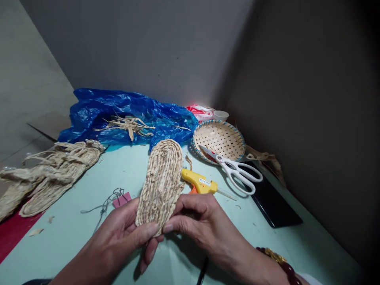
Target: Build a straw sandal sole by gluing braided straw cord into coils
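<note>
A woven straw sole [162, 178], long and rounded at its far end, is held up over the table. My left hand [127, 233] grips its lower left edge, with the thumb on top and fingers beneath. At the lower right edge, my right hand [198, 221] pinches the sole between thumb and fingers. Behind my right hand lies a yellow glue gun [200, 182] with an orange trigger. A pink binder clip [121, 200] and a tangle of dark wire [103, 208] lie beyond my left hand.
Woven straw sandals [65, 170] lie at the left. A blue plastic bag [133, 107] with loose straw strips [129, 126] spreads across the back. White-handled scissors [237, 174] rest partly on a bamboo basket [219, 138], near a black tablet-like slab [276, 206]. A wall stands behind.
</note>
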Demonstrator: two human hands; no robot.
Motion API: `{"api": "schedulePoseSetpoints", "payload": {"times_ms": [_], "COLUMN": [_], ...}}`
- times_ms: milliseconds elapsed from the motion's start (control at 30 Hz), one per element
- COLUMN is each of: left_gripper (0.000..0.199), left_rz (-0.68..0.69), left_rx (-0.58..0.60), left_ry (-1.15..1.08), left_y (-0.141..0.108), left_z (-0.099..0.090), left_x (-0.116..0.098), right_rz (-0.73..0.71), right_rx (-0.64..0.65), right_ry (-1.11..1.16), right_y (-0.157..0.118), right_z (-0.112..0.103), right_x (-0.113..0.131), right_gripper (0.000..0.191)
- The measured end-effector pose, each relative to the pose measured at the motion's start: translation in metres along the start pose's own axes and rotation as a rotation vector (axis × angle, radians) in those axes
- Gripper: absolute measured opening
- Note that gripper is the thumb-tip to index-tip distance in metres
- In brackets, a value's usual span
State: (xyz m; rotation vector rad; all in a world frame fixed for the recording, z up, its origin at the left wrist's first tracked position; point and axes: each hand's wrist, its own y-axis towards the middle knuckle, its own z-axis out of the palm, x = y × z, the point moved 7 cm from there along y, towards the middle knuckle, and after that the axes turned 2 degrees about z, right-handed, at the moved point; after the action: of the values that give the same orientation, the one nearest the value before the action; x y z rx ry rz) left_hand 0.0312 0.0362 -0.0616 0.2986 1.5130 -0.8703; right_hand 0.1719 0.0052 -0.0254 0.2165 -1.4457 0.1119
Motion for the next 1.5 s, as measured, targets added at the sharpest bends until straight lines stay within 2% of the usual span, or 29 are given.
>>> {"api": "schedulePoseSetpoints", "payload": {"times_ms": [167,300,433,600,700,800,1000,1067,1133,1267,1300,1367,1467,1500], "left_gripper": [0.032,0.028,0.032,0.030,0.029,0.030,0.020,0.021,0.021,0.017,0.018,0.022,0.026,0.026], "left_rz": [0.032,0.073,0.119,0.106,0.104,0.115,0.049,0.068,0.091,0.091,0.090,0.103,0.135,0.143], "left_rx": [-0.011,-0.032,-0.055,-0.025,-0.068,-0.139,-0.145,-0.176,-0.188,-0.158,-0.148,-0.134,-0.161,-0.180], "left_ry": [-0.053,-0.062,-0.041,-0.061,-0.090,-0.140,-0.319,-0.341,-0.359,-0.374,-0.388,-0.408,-0.378,-0.366], "left_y": [0.001,-0.001,-0.001,0.002,0.002,0.000,-0.003,-0.003,-0.002,0.003,0.004,0.004,0.003,0.001], "left_z": [0.001,0.002,0.000,0.001,-0.002,-0.007,-0.009,-0.013,-0.016,-0.015,-0.015,-0.016,-0.023,-0.026], "left_x": [-0.002,-0.010,-0.017,-0.013,-0.011,-0.013,-0.009,-0.011,-0.013,-0.011,-0.010,-0.010,-0.012,-0.013], "right_rz": [0.030,0.064,-0.009,-0.078,-0.189,-0.387,-0.753,-0.784,-0.804,-0.967,-0.956,-0.814,-0.430,-0.268], "right_rx": [-0.025,-0.106,-0.168,-0.204,-0.209,-0.192,-0.135,-0.071,-0.023,-0.082,-0.081,-0.136,-0.316,-0.362], "right_ry": [-0.067,-0.100,-0.153,-0.119,-0.221,-0.362,-0.573,-0.700,-0.782,-0.734,-0.724,-0.746,-0.827,-0.885], "right_y": [0.000,0.001,0.002,-0.002,-0.006,-0.012,-0.027,-0.027,-0.026,-0.030,-0.029,-0.026,-0.025,-0.027], "right_z": [-0.003,-0.011,-0.014,-0.012,-0.010,-0.005,0.005,0.011,0.015,0.017,0.017,0.010,-0.019,-0.031], "right_x": [-0.004,0.002,0.015,0.020,0.027,0.039,0.056,0.054,0.050,0.052,0.052,0.053,0.050,0.045], "right_gripper": [0.022,0.022,0.014,0.011,0.011,0.008,0.004,0.002,0.010,0.023,0.019,0.018,0.010,0.013]}}
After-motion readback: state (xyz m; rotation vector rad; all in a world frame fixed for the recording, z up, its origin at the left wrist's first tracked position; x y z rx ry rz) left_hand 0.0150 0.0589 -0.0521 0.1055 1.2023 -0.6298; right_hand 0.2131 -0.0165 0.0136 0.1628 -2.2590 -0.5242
